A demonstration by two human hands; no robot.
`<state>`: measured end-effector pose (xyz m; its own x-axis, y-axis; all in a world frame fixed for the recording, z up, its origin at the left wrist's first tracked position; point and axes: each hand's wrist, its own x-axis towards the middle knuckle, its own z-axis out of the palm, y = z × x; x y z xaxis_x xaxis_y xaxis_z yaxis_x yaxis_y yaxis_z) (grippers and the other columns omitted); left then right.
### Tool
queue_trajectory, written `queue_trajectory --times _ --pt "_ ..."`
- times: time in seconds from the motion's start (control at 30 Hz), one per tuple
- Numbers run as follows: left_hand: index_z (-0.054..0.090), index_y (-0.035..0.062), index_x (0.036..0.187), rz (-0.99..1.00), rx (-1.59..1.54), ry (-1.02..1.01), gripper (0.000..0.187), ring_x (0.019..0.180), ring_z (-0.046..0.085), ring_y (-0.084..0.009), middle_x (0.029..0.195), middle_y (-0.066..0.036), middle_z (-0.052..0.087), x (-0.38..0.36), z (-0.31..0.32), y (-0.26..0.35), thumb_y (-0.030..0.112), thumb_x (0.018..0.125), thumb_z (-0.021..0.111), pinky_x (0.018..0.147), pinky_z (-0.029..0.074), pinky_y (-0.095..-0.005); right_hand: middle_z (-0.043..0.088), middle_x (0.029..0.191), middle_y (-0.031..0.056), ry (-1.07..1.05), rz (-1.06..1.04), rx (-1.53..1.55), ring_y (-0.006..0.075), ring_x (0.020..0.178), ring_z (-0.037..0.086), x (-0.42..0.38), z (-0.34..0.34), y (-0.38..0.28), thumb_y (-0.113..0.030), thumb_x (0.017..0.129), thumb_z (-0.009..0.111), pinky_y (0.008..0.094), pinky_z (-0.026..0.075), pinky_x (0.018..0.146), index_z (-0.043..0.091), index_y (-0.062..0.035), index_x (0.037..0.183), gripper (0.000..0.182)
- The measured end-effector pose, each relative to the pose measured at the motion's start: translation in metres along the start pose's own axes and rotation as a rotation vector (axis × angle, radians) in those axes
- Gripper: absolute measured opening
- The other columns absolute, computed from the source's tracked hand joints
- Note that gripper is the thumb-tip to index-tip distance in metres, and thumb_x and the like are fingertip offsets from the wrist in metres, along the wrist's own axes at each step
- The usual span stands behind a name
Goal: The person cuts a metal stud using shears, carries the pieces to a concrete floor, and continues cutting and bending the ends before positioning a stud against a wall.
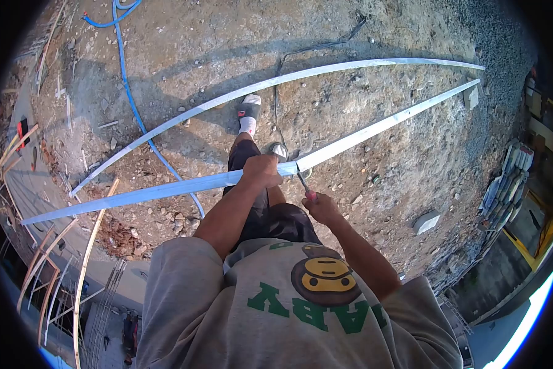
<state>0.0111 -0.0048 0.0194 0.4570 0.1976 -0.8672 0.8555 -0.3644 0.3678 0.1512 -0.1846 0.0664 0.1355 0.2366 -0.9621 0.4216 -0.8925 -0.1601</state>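
Observation:
My left hand (262,170) is wrapped around a long pale metal bar (184,186) close to its right end. That end meets a second metal bar (381,128), which runs off toward the upper right. In my right hand (323,209) is a screwdriver (311,196) with a reddish handle. Its dark shaft points up at the joint between the two bars, and the tip is right at the seam. A third long bar (276,80) lies on the ground beyond, looking curved in this view.
A blue hose (126,80) and a dark cable (276,98) cross the stony ground. My sandalled foot (249,111) stands near the third bar. A pale block (471,98) sits at the second bar's far end, another block (426,222) at right. Wooden strips (92,258) lean at left.

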Motion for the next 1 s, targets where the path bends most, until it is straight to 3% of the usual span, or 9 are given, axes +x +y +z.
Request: queue_trajectory --times 0.07,0.17,0.27,0.37,0.5,0.53,0.7,0.83,1.0 --pt "0.072 0.0069 0.097 0.063 0.036 -0.005 0.038 0.089 0.07 -0.0311 0.093 -0.016 0.072 -0.001 0.004 -0.002 0.026 0.065 0.071 0.08 0.055 -0.0401 0.067 0.091 0.0218 0.022 -0.085 -0.176 0.0392 0.089 0.066 -0.006 -0.01 0.006 -0.049 0.088 0.053 0.0464 0.05 0.08 0.065 -0.0105 0.098 0.042" --pt "0.068 0.0135 0.11 0.162 0.152 -0.044 0.054 0.097 0.068 -0.0308 0.103 -0.014 0.07 0.02 0.034 -0.018 0.032 0.06 0.074 0.084 0.053 -0.0408 0.067 0.092 0.0222 0.015 -0.057 -0.28 0.043 0.093 0.063 -0.019 -0.016 0.019 -0.051 0.09 0.05 0.051 0.049 0.081 0.064 -0.0133 0.096 0.041" --pt "0.068 0.0136 0.112 0.222 0.175 -0.132 0.058 0.096 0.068 -0.0308 0.103 -0.014 0.07 0.014 0.022 -0.004 0.033 0.058 0.076 0.083 0.053 -0.0407 0.065 0.09 0.0238 0.042 -0.108 -0.243 0.0437 0.092 0.063 -0.022 0.002 0.049 -0.048 0.091 0.05 0.051 0.049 0.08 0.062 -0.0105 0.094 0.04" --pt "0.072 0.0089 0.101 0.301 0.201 -0.202 0.045 0.09 0.069 -0.0329 0.094 -0.015 0.072 0.013 0.016 0.007 0.028 0.06 0.073 0.079 0.055 -0.0427 0.066 0.094 0.0245 0.06 -0.066 -0.147 0.0437 0.093 0.064 -0.043 0.009 0.052 -0.05 0.091 0.05 0.0512 0.051 0.08 0.066 -0.0094 0.097 0.044" --pt "0.07 0.0065 0.105 0.276 0.223 -0.3 0.059 0.093 0.068 -0.0325 0.097 -0.016 0.071 0.012 -0.007 0.027 0.036 0.055 0.079 0.08 0.054 -0.0413 0.067 0.092 0.0257 0.14 -0.079 0.058 0.0434 0.09 0.065 -0.069 0.026 0.066 -0.048 0.09 0.057 0.0505 0.052 0.076 0.068 -0.0078 0.095 0.042" --pt "0.069 0.0051 0.107 0.25 0.206 -0.317 0.065 0.095 0.068 -0.0321 0.1 -0.017 0.071 0.011 -0.01 0.028 0.04 0.053 0.08 0.082 0.053 -0.0405 0.067 0.089 0.025 0.251 -0.139 0.059 0.0417 0.088 0.066 -0.08 0.032 0.071 -0.046 0.088 0.062 0.049 0.052 0.072 0.067 -0.0076 0.094 0.04" --pt "0.065 -0.0021 0.111 0.234 0.101 -0.387 0.081 0.098 0.067 -0.0305 0.107 -0.021 0.068 -0.004 -0.034 0.034 0.05 0.051 0.082 0.084 0.052 -0.0389 0.065 0.084 0.0221 0.34 -0.138 0.118 0.0408 0.085 0.065 -0.117 0.034 0.064 -0.04 0.087 0.062 0.0488 0.05 0.072 0.066 -0.0094 0.094 0.032" --pt "0.068 -0.0038 0.104 0.289 0.029 -0.286 0.075 0.094 0.068 -0.0304 0.101 -0.023 0.069 -0.028 -0.056 0.054 0.048 0.052 0.084 0.082 0.052 -0.038 0.068 0.085 0.022 0.438 -0.139 0.172 0.0392 0.085 0.067 -0.132 0.034 0.045 -0.044 0.085 0.065 0.0509 0.052 0.072 0.066 -0.0114 0.099 0.035" --pt "0.053 -0.0067 0.127 0.36 0.071 -0.103 0.098 0.111 0.061 -0.0341 0.121 -0.028 0.06 -0.063 -0.082 0.078 0.052 0.054 0.083 0.094 0.046 -0.0389 0.067 0.08 0.0214 0.529 -0.234 0.335 0.041 0.08 0.066 -0.146 0.046 0.045 -0.04 0.084 0.068 0.0494 0.052 0.069 0.067 -0.0084 0.092 0.032"
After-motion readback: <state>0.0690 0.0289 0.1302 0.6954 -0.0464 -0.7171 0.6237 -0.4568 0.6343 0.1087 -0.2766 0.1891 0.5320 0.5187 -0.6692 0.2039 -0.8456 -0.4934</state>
